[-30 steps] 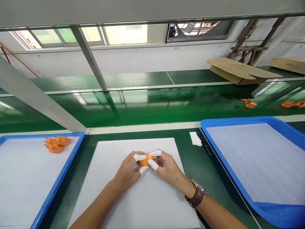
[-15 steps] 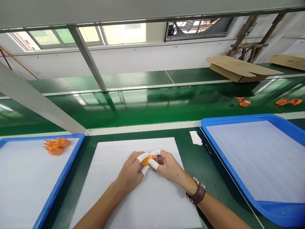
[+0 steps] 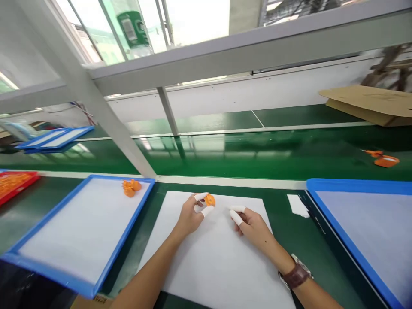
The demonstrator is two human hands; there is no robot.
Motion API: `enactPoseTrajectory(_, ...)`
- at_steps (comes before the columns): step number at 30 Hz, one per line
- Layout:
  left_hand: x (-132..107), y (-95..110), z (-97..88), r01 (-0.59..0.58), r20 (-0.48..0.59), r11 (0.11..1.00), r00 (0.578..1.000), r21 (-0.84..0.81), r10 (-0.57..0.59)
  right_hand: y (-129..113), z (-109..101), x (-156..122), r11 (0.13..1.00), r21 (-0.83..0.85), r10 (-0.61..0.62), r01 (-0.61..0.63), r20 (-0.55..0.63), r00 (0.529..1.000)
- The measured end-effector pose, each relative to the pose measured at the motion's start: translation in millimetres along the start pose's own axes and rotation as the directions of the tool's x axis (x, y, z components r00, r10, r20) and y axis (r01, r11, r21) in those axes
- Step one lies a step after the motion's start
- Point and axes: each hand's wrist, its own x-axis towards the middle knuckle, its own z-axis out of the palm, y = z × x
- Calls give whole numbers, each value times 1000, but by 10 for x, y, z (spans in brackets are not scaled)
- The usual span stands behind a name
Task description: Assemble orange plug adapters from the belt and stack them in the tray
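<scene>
My left hand pinches a small orange plastic piece between thumb and forefinger, above the white sheet. White finger cots cover the thumb and forefinger of both hands. A short way to the right, my right hand is off the piece, its thumb and forefinger closed towards each other at the tips. Whether anything small sits between those tips I cannot make out. Several similar orange pieces lie together in the far right corner of the blue-rimmed left tray.
On the right stands another blue tray, with a white paper scrap beside it. A red tray of orange pieces is at far left. On the green surface behind lies an orange part. A slanted metal post rises behind the left tray.
My hands have come apart: the right has let go of the orange piece, which stays in the left. The view has swung left, bringing the red tray into sight.
</scene>
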Motion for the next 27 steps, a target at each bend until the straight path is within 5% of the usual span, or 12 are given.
enactPoseTrajectory(3,88,45,-275,-52,-253,998,966,29,58,39,11,-15,999,-41,-23,24,13,1000)
enactPoseTrajectory(6,157,170,-833,-123,-460,992,883,-34,94,79,27,-19,991,-97,-86,88,21,996)
enactPoseTrajectory(8,164,267,-1317,-90,-607,996,792,-11,65,87,40,-22,978,-145,-145,148,30,989)
enactPoseTrajectory(11,123,352,-1999,80,-815,992,578,103,38,66,58,-30,946,-234,-218,223,45,975)
enactPoseTrajectory(13,74,340,-2299,183,-868,978,497,101,-3,52,65,-33,923,-286,-254,257,49,966)
enactPoseTrajectory(15,16,281,-2434,287,-886,956,458,66,-76,57,70,-28,909,-310,-276,279,53,960)
enactPoseTrajectory(19,-92,173,-2351,404,-867,914,468,37,-171,113,79,-8,902,-318,-284,292,73,956)
enactPoseTrajectory(27,-128,465,-1984,216,-734,950,679,224,18,92,79,-38,884,-343,-309,317,79,948)
